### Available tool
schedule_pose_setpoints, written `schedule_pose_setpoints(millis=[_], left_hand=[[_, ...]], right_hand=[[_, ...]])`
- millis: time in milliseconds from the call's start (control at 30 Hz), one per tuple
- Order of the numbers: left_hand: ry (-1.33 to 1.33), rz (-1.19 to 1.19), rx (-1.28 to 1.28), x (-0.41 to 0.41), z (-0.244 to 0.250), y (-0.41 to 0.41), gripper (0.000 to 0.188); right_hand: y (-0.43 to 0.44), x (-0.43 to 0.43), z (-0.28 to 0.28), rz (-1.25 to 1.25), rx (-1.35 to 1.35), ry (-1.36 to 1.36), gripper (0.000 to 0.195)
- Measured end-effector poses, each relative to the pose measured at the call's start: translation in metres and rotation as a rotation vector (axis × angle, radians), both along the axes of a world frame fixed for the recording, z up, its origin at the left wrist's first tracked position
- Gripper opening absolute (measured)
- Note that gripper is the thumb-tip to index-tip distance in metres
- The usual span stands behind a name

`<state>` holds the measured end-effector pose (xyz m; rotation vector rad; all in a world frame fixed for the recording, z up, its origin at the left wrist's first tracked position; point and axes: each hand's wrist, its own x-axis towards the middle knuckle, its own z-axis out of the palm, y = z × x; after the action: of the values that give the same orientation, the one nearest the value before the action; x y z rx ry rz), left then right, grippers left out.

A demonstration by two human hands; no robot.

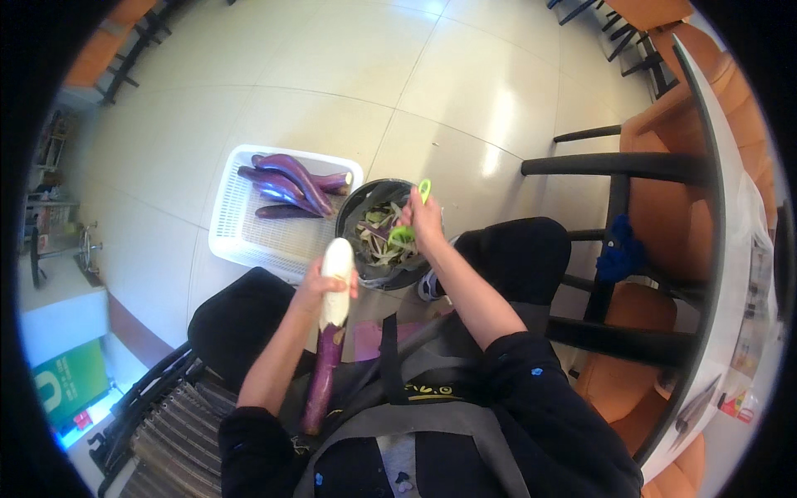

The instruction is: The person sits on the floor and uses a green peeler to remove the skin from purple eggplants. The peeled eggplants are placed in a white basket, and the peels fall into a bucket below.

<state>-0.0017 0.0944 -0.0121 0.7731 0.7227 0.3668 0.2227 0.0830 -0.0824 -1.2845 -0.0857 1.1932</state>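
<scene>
My left hand (324, 283) grips a long eggplant (324, 373) around its upper part. That upper part is peeled white, while the lower length keeps its purple skin and slants down toward my lap. In my right hand (423, 218) is a green vegetable peeler (401, 235), held over the bin. Below it stands a round black bin (346, 218) with a dark liner, holding eggplant peelings (375, 239). To the bin's left a white plastic basket (227, 230) carries several unpeeled purple eggplants (292, 180).
On the right are a table edge (703, 187), dark wooden legs (598, 164) and orange chairs (666, 218). A blue cloth (622, 252) hangs there. A slatted chair (180, 429) is at lower left. Small scraps lie on the tiled floor (461, 137).
</scene>
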Motion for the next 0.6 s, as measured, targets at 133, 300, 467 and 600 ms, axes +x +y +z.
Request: schedule_pose_setpoints(millis=[133,300,467,600], left_hand=[[0.085,0.075,0.013,-0.011,0.005,0.022,0.039],[0.097,0.101,-0.079,-0.015,-0.01,0.029,0.041],[0.115,0.093,-0.154,-0.004,-0.018,0.045,0.046],[0.154,0.167,-0.184,-0.017,-0.03,0.061,0.044]], right_hand=[[0.046,0.073,0.038,-0.068,0.148,-0.295,0.023],[0.047,0.178,-0.041,0.247,-0.348,-0.759,0.019],[-0.027,0.192,-0.209,0.609,-0.735,-1.298,0.026],[-0.03,0.158,-0.238,0.579,-0.808,-1.3,0.023]])
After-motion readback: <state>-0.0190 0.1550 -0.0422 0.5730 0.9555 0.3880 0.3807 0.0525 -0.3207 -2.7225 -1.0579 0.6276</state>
